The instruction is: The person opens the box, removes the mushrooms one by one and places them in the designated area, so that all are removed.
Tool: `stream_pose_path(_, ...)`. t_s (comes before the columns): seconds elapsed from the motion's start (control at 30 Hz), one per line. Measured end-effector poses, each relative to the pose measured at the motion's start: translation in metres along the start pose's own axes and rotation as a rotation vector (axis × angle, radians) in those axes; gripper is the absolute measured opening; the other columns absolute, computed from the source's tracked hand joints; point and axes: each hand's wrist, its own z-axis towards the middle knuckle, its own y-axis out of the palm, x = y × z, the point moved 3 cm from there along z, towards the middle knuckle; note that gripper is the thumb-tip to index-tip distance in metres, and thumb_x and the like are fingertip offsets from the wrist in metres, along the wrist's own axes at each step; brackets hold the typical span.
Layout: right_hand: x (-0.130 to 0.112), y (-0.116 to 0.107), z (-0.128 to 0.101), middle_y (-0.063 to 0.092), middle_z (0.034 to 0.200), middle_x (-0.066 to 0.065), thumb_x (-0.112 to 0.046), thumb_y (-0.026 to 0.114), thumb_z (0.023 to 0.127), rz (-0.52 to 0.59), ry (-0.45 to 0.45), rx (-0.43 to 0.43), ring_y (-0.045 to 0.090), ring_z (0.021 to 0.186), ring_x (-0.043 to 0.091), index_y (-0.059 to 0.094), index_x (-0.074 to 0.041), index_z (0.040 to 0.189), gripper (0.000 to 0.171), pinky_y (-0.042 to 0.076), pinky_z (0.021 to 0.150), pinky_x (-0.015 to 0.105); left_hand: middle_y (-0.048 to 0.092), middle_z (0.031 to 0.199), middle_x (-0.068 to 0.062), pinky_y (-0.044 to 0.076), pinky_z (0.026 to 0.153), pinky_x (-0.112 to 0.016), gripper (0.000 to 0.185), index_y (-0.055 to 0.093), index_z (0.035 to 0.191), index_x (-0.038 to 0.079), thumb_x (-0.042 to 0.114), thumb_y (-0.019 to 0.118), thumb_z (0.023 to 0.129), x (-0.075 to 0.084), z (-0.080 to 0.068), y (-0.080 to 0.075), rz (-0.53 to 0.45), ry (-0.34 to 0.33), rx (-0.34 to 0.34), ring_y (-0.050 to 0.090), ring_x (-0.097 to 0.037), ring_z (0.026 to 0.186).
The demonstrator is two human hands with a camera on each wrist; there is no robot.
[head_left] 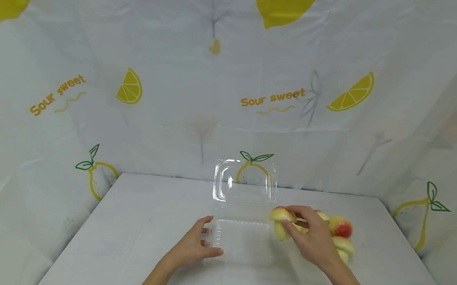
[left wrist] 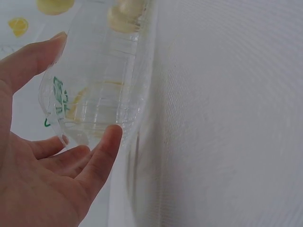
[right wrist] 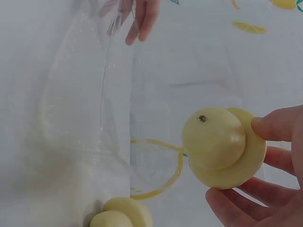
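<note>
My left hand (head_left: pixel 190 247) spans the left end of a clear plastic box (head_left: pixel 241 260), thumb at the front corner, fingers at the back. In the left wrist view, the thumb and fingers lie around the box's edge. Between thumb and fingers my right hand (head_left: pixel 312 237) holds a mushroom-shaped yellow fruit (right wrist: pixel 215 137) near the box's right side. Its wider top has a red blush; a dark spot marks its rounded lower part. Beside and behind that hand lie several similar fruits (head_left: pixel 341 227), partly hidden by it.
The box's clear lid (head_left: pixel 245 186) stands raised at the back. A white tabletop (head_left: pixel 154 209) lies beneath everything. Behind it hangs a white curtain (head_left: pixel 162 135) printed with lemons.
</note>
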Motion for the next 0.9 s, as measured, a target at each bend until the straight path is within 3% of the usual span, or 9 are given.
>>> stream_pose_path(0.27,0.019,-0.009,-0.008,0.069,0.11,0.011,-0.006,0.08,0.087,-0.038,0.066,-0.025,0.066,0.097,0.028,0.069,0.002,0.116,0.032,0.06,0.079,0.042,0.048,0.143,-0.027,0.054,0.089,-0.053,0.099,0.029,0.157,0.007,0.032,0.087,0.08,0.0,0.0,-0.001,0.004,-0.005,0.001,0.062,-0.038,0.111)
stream_pose_path(0.63,0.043,-0.004,-0.015,0.069,0.102,0.007,-0.005,0.081,0.085,-0.077,0.094,-0.062,0.066,0.093,0.026,0.071,0.004,0.112,0.03,0.06,0.078,0.036,0.047,0.143,-0.027,0.055,0.087,-0.051,0.1,0.028,0.157,0.007,0.031,0.087,0.08,0.0,-0.001,-0.004,-0.006,-0.007,-0.006,0.062,-0.037,0.11)
stream_pose_path(0.9,0.053,0.003,-0.023,0.072,0.105,0.008,-0.005,0.083,0.082,-0.119,0.043,-0.049,0.067,0.094,0.023,0.072,0.001,0.11,0.031,0.059,0.078,0.036,0.047,0.143,-0.028,0.055,0.087,-0.052,0.1,0.028,0.157,0.007,0.031,0.087,0.081,0.002,0.0,-0.004,0.0,-0.013,-0.009,0.062,-0.036,0.109)
